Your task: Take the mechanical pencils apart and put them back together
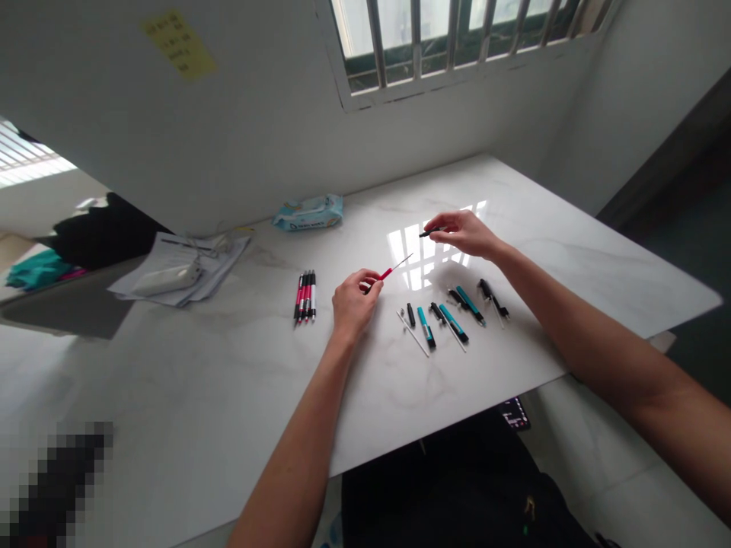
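Observation:
My left hand point(352, 301) is closed around a red pen barrel point(387, 272) with a thin refill sticking out toward the upper right. My right hand point(465, 232) is raised a little farther back and pinches a small black pen part point(428, 232). The two hands are apart, with the refill tip pointing at the gap below the black part. Between and in front of them, several teal and black pen pieces point(451, 312) and a loose refill point(412, 332) lie spread on the white marble table point(228, 396).
A neat row of assembled red and black pens point(304, 297) lies left of my left hand. A wet wipes pack point(308, 212) sits near the wall, and papers with a white object point(177, 270) lie at the left. The table's edge runs close in front of me.

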A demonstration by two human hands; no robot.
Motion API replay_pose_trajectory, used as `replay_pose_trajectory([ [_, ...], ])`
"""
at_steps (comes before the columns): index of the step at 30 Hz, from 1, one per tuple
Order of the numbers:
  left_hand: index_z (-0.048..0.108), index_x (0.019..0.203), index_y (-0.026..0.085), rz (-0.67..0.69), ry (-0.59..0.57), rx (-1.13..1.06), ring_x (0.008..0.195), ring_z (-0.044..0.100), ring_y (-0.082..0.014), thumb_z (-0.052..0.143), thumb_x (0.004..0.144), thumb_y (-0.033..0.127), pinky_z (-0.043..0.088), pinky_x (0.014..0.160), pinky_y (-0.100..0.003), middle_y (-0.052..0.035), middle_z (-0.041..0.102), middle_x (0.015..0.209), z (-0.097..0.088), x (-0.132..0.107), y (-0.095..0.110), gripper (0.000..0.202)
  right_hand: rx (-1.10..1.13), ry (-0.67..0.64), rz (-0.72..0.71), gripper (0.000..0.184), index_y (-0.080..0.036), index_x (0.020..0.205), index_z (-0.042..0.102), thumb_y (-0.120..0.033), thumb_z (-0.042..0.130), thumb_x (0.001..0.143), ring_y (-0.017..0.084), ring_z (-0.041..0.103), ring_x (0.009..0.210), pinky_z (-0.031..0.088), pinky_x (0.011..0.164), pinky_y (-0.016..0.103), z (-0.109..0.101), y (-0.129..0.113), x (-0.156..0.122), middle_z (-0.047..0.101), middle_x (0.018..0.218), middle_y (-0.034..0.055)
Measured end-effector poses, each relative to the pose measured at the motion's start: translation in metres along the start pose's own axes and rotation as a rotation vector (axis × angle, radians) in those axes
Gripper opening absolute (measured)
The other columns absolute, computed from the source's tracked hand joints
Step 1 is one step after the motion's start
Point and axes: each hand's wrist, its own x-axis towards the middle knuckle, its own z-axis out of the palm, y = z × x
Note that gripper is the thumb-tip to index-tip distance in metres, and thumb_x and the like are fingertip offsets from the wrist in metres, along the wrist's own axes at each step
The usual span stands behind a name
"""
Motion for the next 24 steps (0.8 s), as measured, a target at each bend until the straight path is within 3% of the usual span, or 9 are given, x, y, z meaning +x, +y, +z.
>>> replay_pose_trajectory([
  [4,0.080,0.098,0.028,-0.019,-0.005,0.002,0.085,0.076,-0.0199,0.074,0.094,0.031,0.052,0.078,-0.032,0.0001,0.083,0.098,0.000,0.000,-0.001,0.009,0.050,-0.062,0.020,0.032,-0.019,0.103,0.083,-0.040,0.087,0.079,0.025,0.076,0.093,0.061,0.085,0.043,0.000,-0.002,-0.001,0.082,0.106,0.0107],
  [10,0.081,0.097,0.028,-0.021,-0.009,0.005,0.085,0.076,-0.0198,0.073,0.094,0.033,0.052,0.077,-0.032,-0.0005,0.083,0.096,-0.001,-0.001,0.000,0.009,0.056,-0.157,-0.003,0.027,-0.020,0.100,0.083,-0.038,0.085,0.080,0.028,0.078,0.099,0.062,0.092,0.046,0.007,-0.009,-0.005,0.083,0.105,0.0098],
  [24,0.079,0.095,0.028,0.051,-0.024,0.001,0.086,0.075,-0.0214,0.073,0.094,0.031,0.055,0.080,-0.033,-0.0017,0.083,0.100,0.001,-0.002,0.002,0.007,0.040,-0.225,-0.016,0.026,-0.020,0.100,0.085,-0.039,0.087,0.081,0.023,0.076,0.091,0.061,0.090,0.043,0.018,-0.012,-0.008,0.084,0.100,0.0077],
])
